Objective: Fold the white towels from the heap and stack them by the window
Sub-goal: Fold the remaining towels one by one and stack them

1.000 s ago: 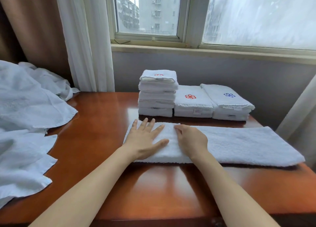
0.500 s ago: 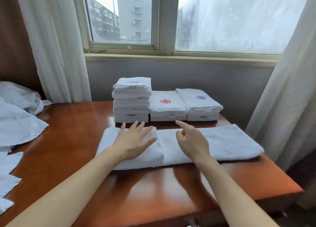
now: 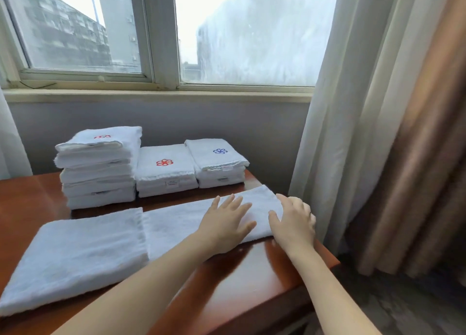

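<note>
Both hands have slid from the left and middle of the towel [image 3: 176,223] to its right end, near the table's [image 3: 242,279] right edge. The view has swung right with them, so the heap is out of sight now. The towel's left third lies doubled over [image 3: 75,254] toward the front-left corner, its edge making a clear step across the strip, and it looks to have stayed put with no hand on it.

The left hand [image 3: 227,223] lies flat on the cloth, fingers straight and spread, pressing rather than holding. The right hand [image 3: 293,222] sits at the very end of the towel, thumb on top and fingers curled over the short edge. I cannot tell from here whether it has the cloth pinched yet.

I'd say the left fold is finished and the right third comes next. That end has to be lifted and carried leftward over the middle, with the flat hand marking the crease. The end sits close to the table's right edge and the curtain [image 3: 353,133], so a loose hold could let it droop over the side.

Along the back edge under the window [image 3: 252,32] wait a tall stack [image 3: 98,168], a red-marked stack [image 3: 164,173] and a blue-marked stack [image 3: 219,165].
</note>
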The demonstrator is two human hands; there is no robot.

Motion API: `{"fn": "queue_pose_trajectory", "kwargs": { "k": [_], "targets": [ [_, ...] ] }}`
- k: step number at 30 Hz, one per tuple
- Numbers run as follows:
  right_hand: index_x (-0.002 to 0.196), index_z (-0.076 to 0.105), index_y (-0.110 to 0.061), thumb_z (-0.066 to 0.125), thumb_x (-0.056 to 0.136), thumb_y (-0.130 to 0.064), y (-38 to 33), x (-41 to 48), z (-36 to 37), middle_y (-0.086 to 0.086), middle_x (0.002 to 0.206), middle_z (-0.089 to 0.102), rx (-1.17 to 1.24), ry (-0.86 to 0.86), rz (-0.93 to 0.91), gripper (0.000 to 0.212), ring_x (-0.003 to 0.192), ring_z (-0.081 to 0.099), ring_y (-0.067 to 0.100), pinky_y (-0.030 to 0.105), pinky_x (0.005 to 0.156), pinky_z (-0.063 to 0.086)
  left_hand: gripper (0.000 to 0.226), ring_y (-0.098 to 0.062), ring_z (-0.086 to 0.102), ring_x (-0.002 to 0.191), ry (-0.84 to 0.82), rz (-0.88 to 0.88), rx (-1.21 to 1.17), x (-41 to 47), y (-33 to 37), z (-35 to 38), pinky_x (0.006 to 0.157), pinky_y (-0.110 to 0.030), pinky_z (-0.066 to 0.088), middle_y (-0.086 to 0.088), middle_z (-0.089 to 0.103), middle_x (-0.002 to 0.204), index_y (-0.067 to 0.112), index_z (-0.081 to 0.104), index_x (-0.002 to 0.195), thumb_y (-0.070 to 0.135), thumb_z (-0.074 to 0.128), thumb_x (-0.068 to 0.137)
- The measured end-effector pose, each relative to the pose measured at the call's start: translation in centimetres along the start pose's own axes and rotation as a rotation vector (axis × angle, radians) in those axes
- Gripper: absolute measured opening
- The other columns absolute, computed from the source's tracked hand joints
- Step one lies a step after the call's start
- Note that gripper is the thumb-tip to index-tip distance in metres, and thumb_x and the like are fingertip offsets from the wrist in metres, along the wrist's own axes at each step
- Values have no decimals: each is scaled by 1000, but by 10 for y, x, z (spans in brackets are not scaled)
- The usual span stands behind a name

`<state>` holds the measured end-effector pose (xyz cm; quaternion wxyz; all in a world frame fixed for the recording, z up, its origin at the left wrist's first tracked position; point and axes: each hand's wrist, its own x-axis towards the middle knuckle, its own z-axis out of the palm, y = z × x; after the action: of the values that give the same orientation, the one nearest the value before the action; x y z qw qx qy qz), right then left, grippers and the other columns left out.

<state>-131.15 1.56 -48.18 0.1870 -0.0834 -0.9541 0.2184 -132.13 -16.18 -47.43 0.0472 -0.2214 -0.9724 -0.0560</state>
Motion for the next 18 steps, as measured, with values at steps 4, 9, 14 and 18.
{"fn": "queue_pose_trajectory", "kwargs": {
  "k": [4,9,14,18],
  "targets": [
    [144,42,-27,45,95,-47,14,-1,7,4,140,49,-39,-83,79,52,128,40,27,42,107,30,59,-19,4,152,-13,7,-26,16,12,14,123,-43,0,-1,13,165,27,23,155,53,27,103],
    [129,56,-25,45,92,-42,12,-3,13,0,118,61,-106,21,3,42,114,46,25,39,99,30,61,-17,0,152,-5,8,4,21,8,28,123,-42,-2,-1,7,166,31,16,157,56,21,101],
    [142,49,-22,58,88,-25,15,1,10,0,135,59,261,-51,18,55,125,49,25,36,107,34,57,-11,4,152,38,37,-115,20,3,31,122,-34,-3,5,13,165,34,26,154,55,27,100],
    [139,53,-18,61,80,1,3,1,3,-5,129,61,765,-39,102,63,122,56,17,21,98,43,42,2,37,136,198,11,-476,14,3,24,106,-7,20,26,49,141,38,55,136,50,37,100]
  ]
}}
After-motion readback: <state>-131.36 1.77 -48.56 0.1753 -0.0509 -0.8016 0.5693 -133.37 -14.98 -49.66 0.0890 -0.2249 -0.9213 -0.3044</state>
